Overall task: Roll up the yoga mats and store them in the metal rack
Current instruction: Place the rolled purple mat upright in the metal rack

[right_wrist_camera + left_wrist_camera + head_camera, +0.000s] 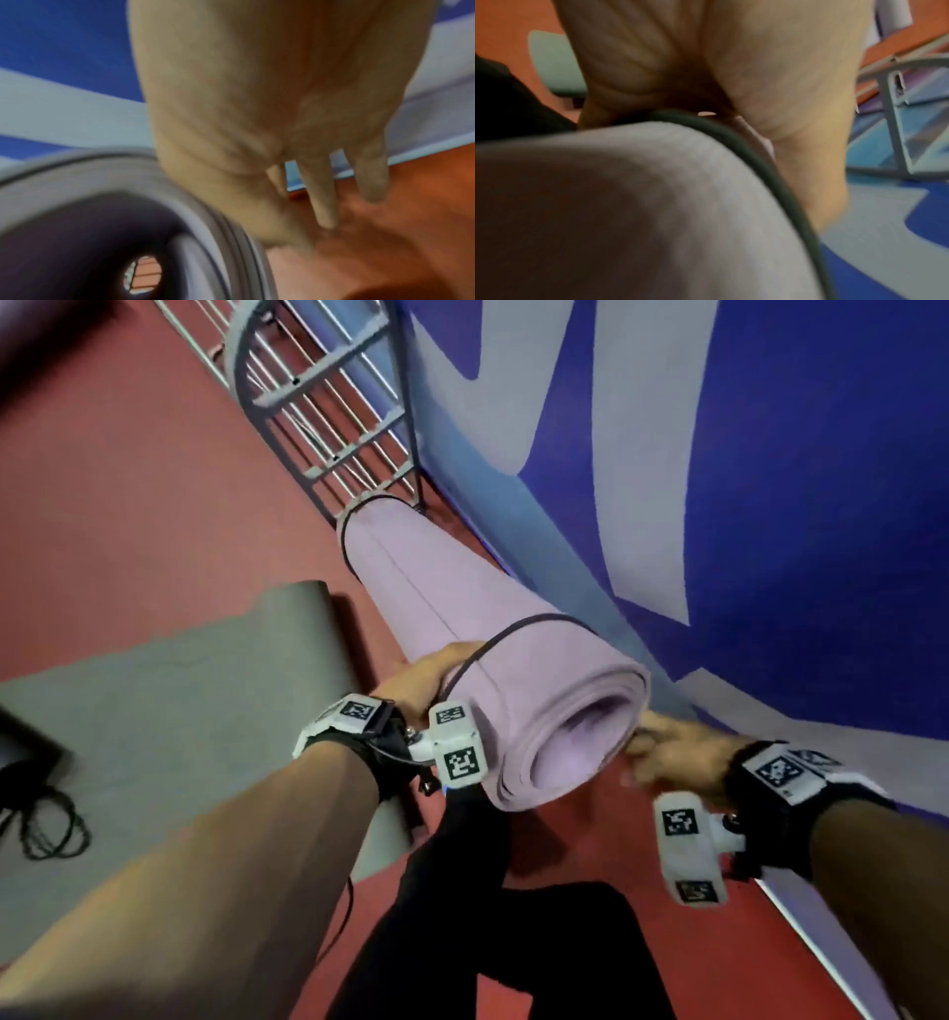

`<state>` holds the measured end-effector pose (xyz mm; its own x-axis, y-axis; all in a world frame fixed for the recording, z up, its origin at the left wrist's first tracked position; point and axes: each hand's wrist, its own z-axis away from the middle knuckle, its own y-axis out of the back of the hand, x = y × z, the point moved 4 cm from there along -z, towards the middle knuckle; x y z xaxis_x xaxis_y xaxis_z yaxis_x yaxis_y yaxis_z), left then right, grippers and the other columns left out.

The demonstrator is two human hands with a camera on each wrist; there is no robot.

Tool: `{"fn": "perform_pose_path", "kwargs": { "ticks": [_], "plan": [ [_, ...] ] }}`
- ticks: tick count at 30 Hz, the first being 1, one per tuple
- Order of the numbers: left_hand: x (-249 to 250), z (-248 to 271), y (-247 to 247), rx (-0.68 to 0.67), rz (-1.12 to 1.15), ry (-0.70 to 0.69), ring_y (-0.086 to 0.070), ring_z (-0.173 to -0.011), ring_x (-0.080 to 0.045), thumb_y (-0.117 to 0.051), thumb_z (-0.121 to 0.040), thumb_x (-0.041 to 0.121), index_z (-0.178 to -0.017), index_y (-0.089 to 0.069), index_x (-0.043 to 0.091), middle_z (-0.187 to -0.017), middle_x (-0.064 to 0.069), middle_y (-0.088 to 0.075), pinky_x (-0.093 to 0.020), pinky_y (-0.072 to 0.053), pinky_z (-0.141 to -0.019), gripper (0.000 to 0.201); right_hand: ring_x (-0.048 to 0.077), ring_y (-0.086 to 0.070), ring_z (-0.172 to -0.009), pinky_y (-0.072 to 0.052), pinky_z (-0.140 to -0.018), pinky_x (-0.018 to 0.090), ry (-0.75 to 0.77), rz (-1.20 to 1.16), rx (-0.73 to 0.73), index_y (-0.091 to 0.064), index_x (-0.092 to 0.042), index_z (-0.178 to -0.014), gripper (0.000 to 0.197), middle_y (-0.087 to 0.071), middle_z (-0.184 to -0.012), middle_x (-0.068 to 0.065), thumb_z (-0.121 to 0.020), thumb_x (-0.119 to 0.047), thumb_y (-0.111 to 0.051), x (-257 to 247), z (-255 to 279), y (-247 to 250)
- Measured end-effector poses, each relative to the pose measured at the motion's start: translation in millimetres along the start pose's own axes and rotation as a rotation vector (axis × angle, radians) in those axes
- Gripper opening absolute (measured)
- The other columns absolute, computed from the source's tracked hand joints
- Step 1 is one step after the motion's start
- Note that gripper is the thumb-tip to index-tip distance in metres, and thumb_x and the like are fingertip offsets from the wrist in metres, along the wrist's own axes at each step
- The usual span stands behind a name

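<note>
A lilac yoga mat (462, 588), rolled up, is held off the red floor, its far end pointing at the grey metal rack (328, 403). Thin black bands circle it near each end (534, 621). My left hand (426, 675) grips the roll's left side by the near band; the left wrist view shows my left hand (706, 60) curled over the mat (654, 203) at the cord (757, 162). My right hand (667, 752), blurred, sits at the right rim of the roll's open near end. Its fingers (323, 203) point out straight, its thumb side along the mat's rim (231, 223).
A grey mat (179, 711) lies flat on the floor to the left. A blue and grey wall (770, 505) runs close along the right. A black cable (46, 819) lies coiled at the far left. My black-clad legs (488, 916) are below the roll.
</note>
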<state>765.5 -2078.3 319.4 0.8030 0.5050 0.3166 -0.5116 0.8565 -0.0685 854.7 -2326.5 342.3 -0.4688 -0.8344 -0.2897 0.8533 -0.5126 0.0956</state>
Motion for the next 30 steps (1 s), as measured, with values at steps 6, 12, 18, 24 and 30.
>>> {"fn": "perform_pose_path", "kwargs": {
  "ticks": [6,12,18,24,30],
  "plan": [
    [-54.5,-33.6,6.2,0.166,0.123,-0.016,-0.069,-0.083,-0.024,-0.096,-0.043,0.035,-0.127,-0.039,0.01,-0.109,-0.007,-0.065,-0.039,-0.059,-0.062,0.104,0.013,-0.043,-0.056,-0.037,-0.044,0.023,0.045,-0.071,0.252,-0.059,-0.027,-0.091,0.025,-0.054,-0.077,0.0,-0.09,-0.052,-0.057,-73.1,-70.9,19.4],
    [-104.6,-64.7,0.4,0.063,0.159,-0.102,-0.065,-0.106,-0.013,-0.093,-0.033,0.023,-0.139,-0.025,0.026,-0.118,0.005,-0.064,-0.039,-0.054,-0.092,0.126,0.024,-0.034,-0.142,-0.029,-0.113,0.038,0.047,0.164,0.111,-0.008,-0.022,-0.157,0.136,-0.025,-0.159,0.001,-0.052,-0.089,-0.062,-120.2,-158.1,-20.9],
    [-138.1,-99.5,-26.0,0.024,0.163,-0.164,-0.057,-0.122,-0.014,-0.094,-0.037,0.034,-0.142,-0.02,0.034,-0.135,0.005,-0.054,-0.041,-0.047,-0.105,0.129,0.036,-0.066,-0.101,-0.058,-0.076,0.054,-0.04,0.175,0.112,-0.022,-0.019,-0.15,0.147,-0.051,-0.137,0.013,-0.03,-0.077,-0.082,-117.4,-220.5,-22.7],
    [-132.3,-154.6,-14.7,0.124,0.521,-0.027,-0.06,-0.12,-0.021,-0.086,-0.03,0.069,-0.137,-0.041,0.011,-0.132,-0.006,-0.061,-0.049,-0.046,-0.105,0.13,0.016,-0.064,-0.04,-0.047,-0.035,0.024,0.02,0.21,0.071,-0.054,-0.004,-0.124,0.085,-0.068,-0.088,0.011,-0.061,-0.052,-0.086,-121.1,-251.4,-38.5],
    [-79.7,-220.7,59.6,0.32,0.503,-0.016,-0.065,-0.111,-0.023,-0.087,-0.03,0.071,-0.147,-0.037,0.017,-0.135,0.001,-0.057,-0.048,-0.054,-0.09,0.138,0.012,-0.07,-0.055,-0.056,-0.046,0.027,-0.015,0.139,-0.075,-0.063,-0.002,-0.116,0.062,-0.073,-0.082,0.006,-0.07,-0.036,-0.085,-76.7,-269.7,-60.9]
  ]
}}
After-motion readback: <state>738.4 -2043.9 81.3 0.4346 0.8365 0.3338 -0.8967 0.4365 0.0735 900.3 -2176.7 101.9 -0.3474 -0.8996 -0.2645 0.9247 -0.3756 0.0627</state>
